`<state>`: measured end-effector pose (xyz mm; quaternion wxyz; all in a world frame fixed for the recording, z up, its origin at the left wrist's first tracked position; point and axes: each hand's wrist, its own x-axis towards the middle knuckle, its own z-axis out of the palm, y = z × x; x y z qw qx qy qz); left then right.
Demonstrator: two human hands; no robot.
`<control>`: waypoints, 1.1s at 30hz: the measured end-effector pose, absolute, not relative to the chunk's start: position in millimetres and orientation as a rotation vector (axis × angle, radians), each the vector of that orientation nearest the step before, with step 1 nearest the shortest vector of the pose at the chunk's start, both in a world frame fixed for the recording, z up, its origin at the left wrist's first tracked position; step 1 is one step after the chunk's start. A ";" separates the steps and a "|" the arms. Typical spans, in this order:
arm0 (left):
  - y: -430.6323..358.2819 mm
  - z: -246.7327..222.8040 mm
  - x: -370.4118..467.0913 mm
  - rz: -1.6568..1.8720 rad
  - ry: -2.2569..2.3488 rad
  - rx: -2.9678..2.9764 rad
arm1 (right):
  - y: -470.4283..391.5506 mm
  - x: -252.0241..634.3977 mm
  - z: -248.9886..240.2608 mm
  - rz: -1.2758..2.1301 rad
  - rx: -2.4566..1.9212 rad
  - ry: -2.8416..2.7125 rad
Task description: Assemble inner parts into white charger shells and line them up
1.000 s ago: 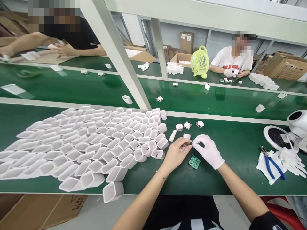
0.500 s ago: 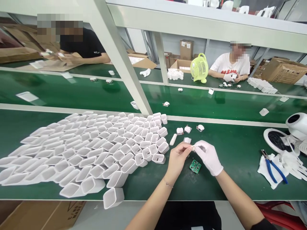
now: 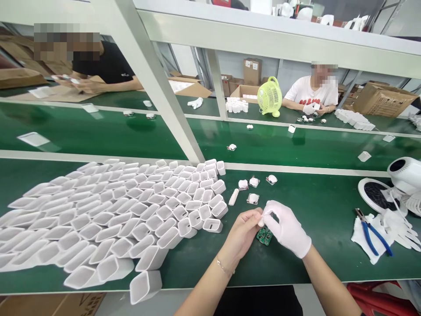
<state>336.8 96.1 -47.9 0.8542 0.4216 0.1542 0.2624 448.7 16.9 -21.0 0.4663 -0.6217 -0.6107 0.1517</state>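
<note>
My bare left hand [image 3: 245, 228] and my white-gloved right hand [image 3: 287, 226] meet at the fingertips, pinching a small white piece [image 3: 261, 218] between them. Its shape is mostly hidden by the fingers. Just below the fingertips a green circuit board [image 3: 264, 236] lies on the green table, partly covered by my right hand. Beyond my hands sit several small boards with white tops, one of them nearest [image 3: 253, 199]. A narrow white stick-like piece [image 3: 233, 197] lies to their left.
Many open white housings [image 3: 144, 287] fill the table's left side. Blue-handled pliers [image 3: 370, 232] rest on a white cloth at right, near a white fan [image 3: 404, 175]. A sloping post [image 3: 164, 87] stands ahead. Two people work across the green belt [image 3: 158, 140].
The view has shifted slightly. My fingertips have come lower and nearer the green board, now partly covering it. The board with a white top beyond them shows fully.
</note>
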 end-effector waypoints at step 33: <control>68.9 -50.1 328.7 0.157 -0.107 0.526 | 4.3 439.6 -41.7 0.795 -1.121 -0.969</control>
